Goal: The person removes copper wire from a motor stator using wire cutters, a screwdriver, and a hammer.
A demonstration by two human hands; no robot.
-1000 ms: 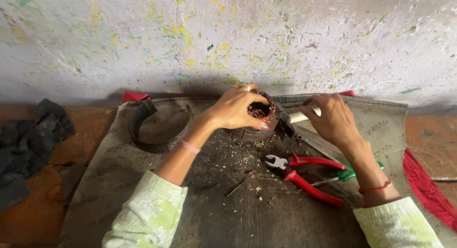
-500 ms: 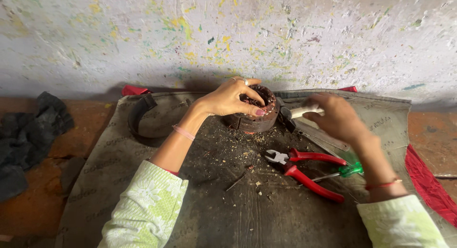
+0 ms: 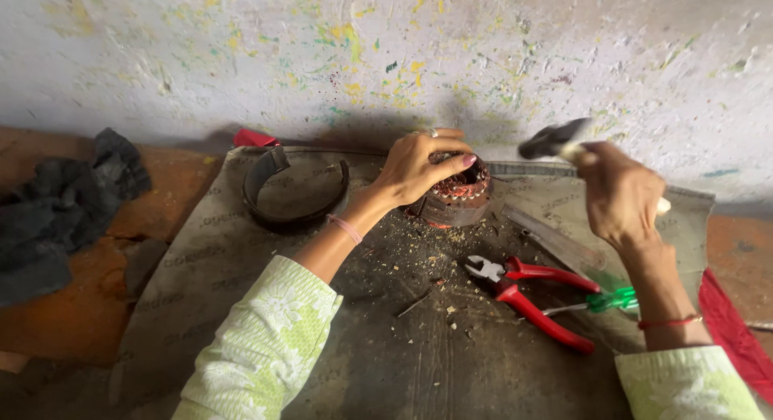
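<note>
A grey mat [image 3: 241, 251] covers the work surface below a paint-flecked wall [image 3: 241, 57], with a dark crumpled cloth [image 3: 56, 211] lying off its left edge. On the far part of the mat stands a round motor stator [image 3: 455, 201] with reddish copper windings showing at its top, ringed by small crumbs of debris. The left hand [image 3: 419, 169] rests over it, fingers curled around its upper rim and gripping it. The right hand [image 3: 620, 196] is raised to the right of the stator, fist clenched around the pale handle of a hammer [image 3: 555, 138], whose dark head is blurred above the mat. A dark curved band [image 3: 294, 198] lies left of the stator. Red-handled pliers [image 3: 531, 295] lie near the right forearm, just beside a green-handled screwdriver [image 3: 604, 301].
</note>
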